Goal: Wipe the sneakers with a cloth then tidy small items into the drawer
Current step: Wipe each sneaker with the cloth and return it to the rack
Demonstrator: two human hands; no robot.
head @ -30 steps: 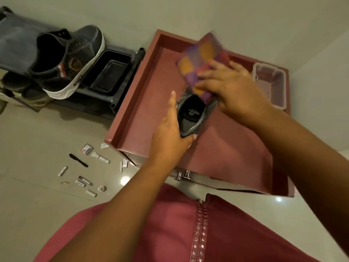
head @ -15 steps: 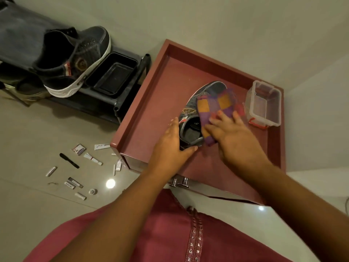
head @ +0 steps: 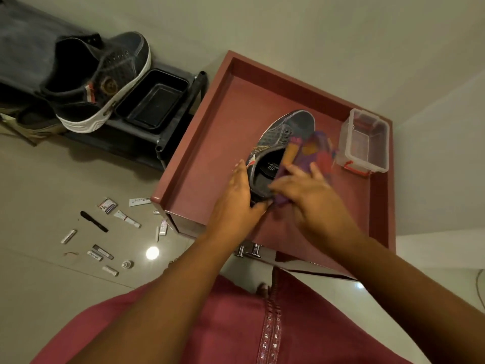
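Sneaker (head: 286, 139) heel stays gripped by left hand (head: 237, 203); right hand (head: 312, 198), clutching cloth (head: 312, 153), has slid heelward.

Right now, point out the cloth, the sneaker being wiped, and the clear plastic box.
cloth (head: 313, 151), head view, on its purple and orange middle.
sneaker (head: 286, 131), head view, on the grey upper near the toe.
clear plastic box (head: 363, 143), head view, on its inner floor.
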